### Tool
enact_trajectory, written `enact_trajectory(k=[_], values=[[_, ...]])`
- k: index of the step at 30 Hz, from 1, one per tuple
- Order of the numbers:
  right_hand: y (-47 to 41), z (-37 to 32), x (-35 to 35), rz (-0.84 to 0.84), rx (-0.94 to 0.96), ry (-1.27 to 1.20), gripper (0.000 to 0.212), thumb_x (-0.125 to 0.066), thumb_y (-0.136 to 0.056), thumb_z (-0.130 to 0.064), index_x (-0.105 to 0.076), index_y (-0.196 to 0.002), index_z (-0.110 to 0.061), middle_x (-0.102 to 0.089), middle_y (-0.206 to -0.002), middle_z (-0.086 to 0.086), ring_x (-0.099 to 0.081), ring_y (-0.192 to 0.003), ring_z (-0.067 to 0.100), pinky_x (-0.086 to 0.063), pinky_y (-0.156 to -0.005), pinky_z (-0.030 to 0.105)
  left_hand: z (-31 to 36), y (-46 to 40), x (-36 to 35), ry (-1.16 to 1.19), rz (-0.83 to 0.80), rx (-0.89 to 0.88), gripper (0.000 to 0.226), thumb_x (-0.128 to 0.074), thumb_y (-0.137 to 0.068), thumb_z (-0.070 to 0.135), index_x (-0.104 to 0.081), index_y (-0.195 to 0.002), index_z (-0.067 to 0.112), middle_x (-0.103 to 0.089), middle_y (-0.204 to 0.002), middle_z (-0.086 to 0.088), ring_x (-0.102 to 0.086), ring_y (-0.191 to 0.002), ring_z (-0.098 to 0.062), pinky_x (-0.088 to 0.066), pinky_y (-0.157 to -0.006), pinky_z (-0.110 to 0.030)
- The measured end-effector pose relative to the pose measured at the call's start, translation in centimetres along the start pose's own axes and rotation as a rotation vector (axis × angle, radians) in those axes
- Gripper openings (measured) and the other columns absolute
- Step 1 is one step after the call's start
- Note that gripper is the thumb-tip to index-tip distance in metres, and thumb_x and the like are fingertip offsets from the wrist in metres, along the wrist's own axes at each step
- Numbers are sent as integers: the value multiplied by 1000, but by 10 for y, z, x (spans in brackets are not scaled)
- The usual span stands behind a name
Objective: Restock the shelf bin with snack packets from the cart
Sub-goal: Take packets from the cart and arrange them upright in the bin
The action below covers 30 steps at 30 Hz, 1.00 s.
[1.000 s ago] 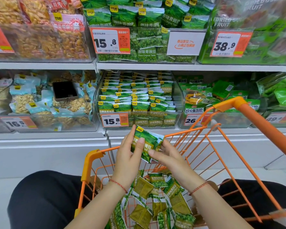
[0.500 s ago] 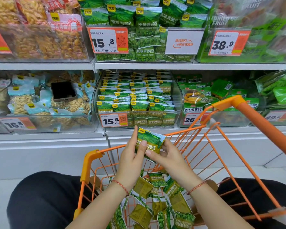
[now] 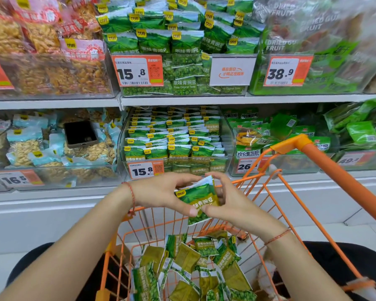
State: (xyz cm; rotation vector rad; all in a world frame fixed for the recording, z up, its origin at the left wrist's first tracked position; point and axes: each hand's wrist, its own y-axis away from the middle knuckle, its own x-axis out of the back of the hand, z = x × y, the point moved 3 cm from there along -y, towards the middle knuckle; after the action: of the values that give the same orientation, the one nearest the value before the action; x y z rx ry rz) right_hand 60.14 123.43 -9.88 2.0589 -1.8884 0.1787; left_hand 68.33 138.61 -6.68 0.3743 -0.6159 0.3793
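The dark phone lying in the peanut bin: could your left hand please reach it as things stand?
Probably not yet: the left hand grips the pea packets together with the right hand. The phone itself lies uncovered.

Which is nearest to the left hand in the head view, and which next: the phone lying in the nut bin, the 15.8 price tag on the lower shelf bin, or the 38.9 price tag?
1. 15.8 price tag, just above the left hand.
2. Phone, up-left in the nut bin.
3. 38.9 price tag, upper shelf, far right.
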Motion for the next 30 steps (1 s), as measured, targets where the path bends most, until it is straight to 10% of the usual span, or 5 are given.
enact_trajectory(k=[10,14,18,21,30], values=[[-37,-42,56,76,80,39,39,-75,-79,-23,-56,-113,-19,-58,-109,-2,-59,-92,-2,-53,-70,14,-5,-46,37,261,164,11,38,-80,-74,17,-61,-107,17,-70,-102,8,-65,-93,-3,-49,-79,-16],[-71,-43,76,156,-51,-58,44,-59,-75,-62,-63,-103,-27,-65,-110,-5,-61,-101,9,-51,-88,30,-12,-67,51,207,308,63,25,-78,-77,24,-61,-94,24,-65,-87,13,-60,-78,-2,-46,-69,-16],[-112,-30,111,769,-115,150,22,-49,-96,-29,-65,-101,-15,-61,-90,3,-53,-84,20,-39,-72,28,-28,-88,70,256,460,152,44,-77,-69,49,-57,-104,31,-62,-105,13,-60,-100,-9,-49,-85,-17],[-130,0,101,714,-179,320,30,-47,-95,-22,-61,-121,-15,-61,-115,12,-58,-96,29,-44,-75,32,-36,-105,81,192,508,193,98,-76,-58,65,-43,-138,19,-55,-132,-1,-56,-117,-21,-45,-101,-40],[-134,28,87,817,-113,509,40,-42,-96,-21,-49,-135,-21,-48,-138,0,-42,-124,21,-43,-83,35,-27,-185,94,123,704,73,55,-82,-67,40,-58,-108,12,-67,-104,-1,-64,-91,-11,-51,-84,-25]])
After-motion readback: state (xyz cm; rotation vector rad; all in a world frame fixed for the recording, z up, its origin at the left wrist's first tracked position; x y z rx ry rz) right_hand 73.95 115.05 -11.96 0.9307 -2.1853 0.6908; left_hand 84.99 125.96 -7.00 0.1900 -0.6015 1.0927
